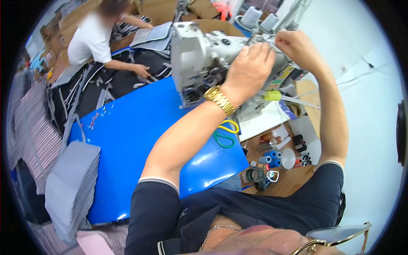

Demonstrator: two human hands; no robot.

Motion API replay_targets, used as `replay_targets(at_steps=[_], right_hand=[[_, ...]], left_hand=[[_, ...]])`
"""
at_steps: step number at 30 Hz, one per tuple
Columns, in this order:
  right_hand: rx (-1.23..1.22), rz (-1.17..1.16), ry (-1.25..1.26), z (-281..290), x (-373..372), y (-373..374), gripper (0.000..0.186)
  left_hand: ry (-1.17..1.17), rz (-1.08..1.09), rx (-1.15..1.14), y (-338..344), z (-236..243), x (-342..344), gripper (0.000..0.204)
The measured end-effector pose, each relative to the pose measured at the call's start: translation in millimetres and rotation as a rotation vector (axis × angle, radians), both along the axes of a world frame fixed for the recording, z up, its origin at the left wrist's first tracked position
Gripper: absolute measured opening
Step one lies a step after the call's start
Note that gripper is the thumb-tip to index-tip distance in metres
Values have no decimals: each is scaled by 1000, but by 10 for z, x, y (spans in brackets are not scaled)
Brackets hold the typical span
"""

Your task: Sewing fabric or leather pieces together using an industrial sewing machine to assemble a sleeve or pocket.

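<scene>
A pale grey industrial sewing machine (193, 46) stands at the far edge of a blue work surface, its side mechanism exposed. My left hand (250, 68), with a gold watch (219, 100) at the wrist, lies against the machine's upper part. Its fingers are bent and pressed together, and their tips are hidden. Just right of it, my right hand (293, 46) is raised over the machine's end, thumb and fingers closed in a pinch. Whatever either hand holds is too small or hidden to name. White thread cones (251, 17) stand behind the machine.
Scissors with yellow and green handles (227, 132) lie on the blue tabletop (140, 144) below my left wrist. Grey fabric pieces (72, 182) are stacked at left. Spools and bottles (272, 159) fill a wooden shelf at right. A co-worker (91, 40) handles dark fabric across the table.
</scene>
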State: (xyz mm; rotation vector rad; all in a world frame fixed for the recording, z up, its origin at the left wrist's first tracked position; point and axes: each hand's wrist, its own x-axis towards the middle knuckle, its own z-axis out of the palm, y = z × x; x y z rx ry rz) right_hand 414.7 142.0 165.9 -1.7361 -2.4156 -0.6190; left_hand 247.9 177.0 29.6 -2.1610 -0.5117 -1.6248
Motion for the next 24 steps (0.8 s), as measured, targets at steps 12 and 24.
replay_targets(at_steps=[12, 24], right_hand=[[-102, -142, 20, -37, -57, 90, 19], [-132, -239, -32, -61, 132, 171, 23]], left_hand=[[-111, 52, 23, -29, -83, -14, 17], [-145, 90, 57, -5, -113, 29, 14]])
